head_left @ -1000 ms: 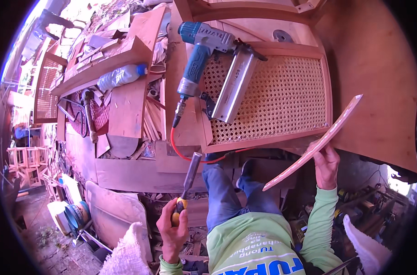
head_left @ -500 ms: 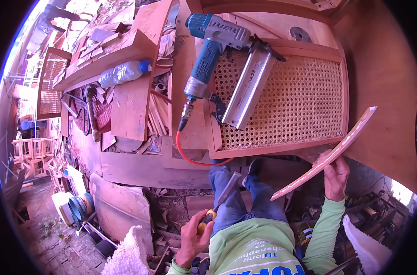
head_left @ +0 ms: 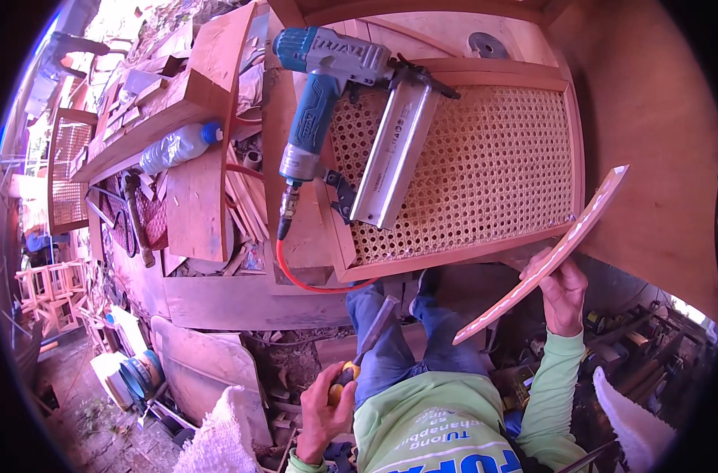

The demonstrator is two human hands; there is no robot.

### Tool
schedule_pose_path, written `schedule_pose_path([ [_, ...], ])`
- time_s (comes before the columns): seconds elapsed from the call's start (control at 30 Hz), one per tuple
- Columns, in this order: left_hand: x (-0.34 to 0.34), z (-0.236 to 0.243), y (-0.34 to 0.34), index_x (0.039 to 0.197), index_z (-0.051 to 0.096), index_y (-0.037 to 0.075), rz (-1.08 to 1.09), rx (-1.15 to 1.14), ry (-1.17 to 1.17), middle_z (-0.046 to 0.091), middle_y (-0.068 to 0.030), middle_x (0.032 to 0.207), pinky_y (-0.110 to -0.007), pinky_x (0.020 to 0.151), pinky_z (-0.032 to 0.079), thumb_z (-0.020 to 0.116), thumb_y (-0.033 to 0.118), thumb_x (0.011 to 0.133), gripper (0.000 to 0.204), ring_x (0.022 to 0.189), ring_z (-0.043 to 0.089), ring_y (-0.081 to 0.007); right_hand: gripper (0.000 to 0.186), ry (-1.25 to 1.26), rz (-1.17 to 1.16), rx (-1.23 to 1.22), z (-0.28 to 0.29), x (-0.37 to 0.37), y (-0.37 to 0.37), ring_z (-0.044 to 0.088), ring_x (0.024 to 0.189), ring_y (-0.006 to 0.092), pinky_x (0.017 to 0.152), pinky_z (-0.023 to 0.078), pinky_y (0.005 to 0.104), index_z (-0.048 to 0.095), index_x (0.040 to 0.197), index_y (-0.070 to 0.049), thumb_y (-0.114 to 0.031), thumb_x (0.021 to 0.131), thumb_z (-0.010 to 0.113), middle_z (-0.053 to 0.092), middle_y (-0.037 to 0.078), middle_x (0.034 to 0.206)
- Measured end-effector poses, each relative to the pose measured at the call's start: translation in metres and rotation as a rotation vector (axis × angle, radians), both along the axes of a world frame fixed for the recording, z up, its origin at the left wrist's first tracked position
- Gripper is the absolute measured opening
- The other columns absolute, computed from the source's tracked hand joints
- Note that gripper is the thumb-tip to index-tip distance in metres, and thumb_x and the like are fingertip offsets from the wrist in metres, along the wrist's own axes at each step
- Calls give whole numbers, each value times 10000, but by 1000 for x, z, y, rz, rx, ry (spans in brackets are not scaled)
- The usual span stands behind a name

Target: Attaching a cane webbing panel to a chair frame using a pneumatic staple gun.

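My left hand (head_left: 318, 416), low in the middle, is closed round the yellow-and-dark handle of a chisel (head_left: 377, 327). The chisel's flat blade points up and away from me. In my right hand (head_left: 565, 296) is a thin curved wooden strip (head_left: 550, 263) with a wavy white bead, which looks like glue, along its edge. The strip slants beside the near right corner of a wooden frame with woven cane (head_left: 485, 162). A teal-and-silver air nailer (head_left: 313, 118) rests on that frame, away from both hands, with a red hose (head_left: 296, 277) at its grip end.
Left of the frame, a plastic bottle (head_left: 179, 147) and a hammer (head_left: 136, 217) lie among boards and offcuts. A dark disc (head_left: 486, 45) lies behind the cane. A large brown wooden panel (head_left: 650, 158) stands at right. Blue-rimmed buckets (head_left: 142, 377) stand on the lower left floor.
The bench, frame and nailer have shifted left in the picture as the view turned. Both hands appear slightly further left, still holding the chisel and the curved strip.
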State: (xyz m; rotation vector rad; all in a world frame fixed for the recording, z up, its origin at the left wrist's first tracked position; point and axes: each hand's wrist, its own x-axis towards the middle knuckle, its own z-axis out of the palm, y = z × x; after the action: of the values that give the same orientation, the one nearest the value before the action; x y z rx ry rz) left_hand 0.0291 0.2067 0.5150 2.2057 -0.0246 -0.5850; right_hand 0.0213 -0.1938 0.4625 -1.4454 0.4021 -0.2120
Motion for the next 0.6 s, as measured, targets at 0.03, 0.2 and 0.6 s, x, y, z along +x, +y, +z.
schedule_pose_path([
  [0.03, 1, 0, 0, 1227, 648, -43, 7, 6, 30, 705, -98, 900, -257, 670, 507, 720, 92, 930, 334, 724, 615, -108, 223, 8, 0, 2, 0, 0, 0, 605, 932, 223, 893, 522, 382, 625, 1099, 45, -132, 964, 636, 597, 137, 1008],
  [0.2, 7, 0, 0, 1265, 644, -32, -55, 19, -12, 732, -127, 945, -269, 674, 541, 760, 74, 914, 385, 731, 668, -123, 225, 39, -12, 32, -3, -2, 1, 615, 950, 227, 908, 524, 387, 637, 1100, 47, -124, 955, 651, 600, 137, 1032],
  [0.6, 11, 6, -12, 1249, 654, -18, -74, 97, 90, 736, -124, 929, -271, 643, 537, 758, 74, 917, 360, 693, 660, -119, 241, 33, -47, 72, -1, -14, -2, 625, 947, 226, 874, 536, 379, 640, 1121, 47, -133, 963, 667, 606, 131, 1050],
])
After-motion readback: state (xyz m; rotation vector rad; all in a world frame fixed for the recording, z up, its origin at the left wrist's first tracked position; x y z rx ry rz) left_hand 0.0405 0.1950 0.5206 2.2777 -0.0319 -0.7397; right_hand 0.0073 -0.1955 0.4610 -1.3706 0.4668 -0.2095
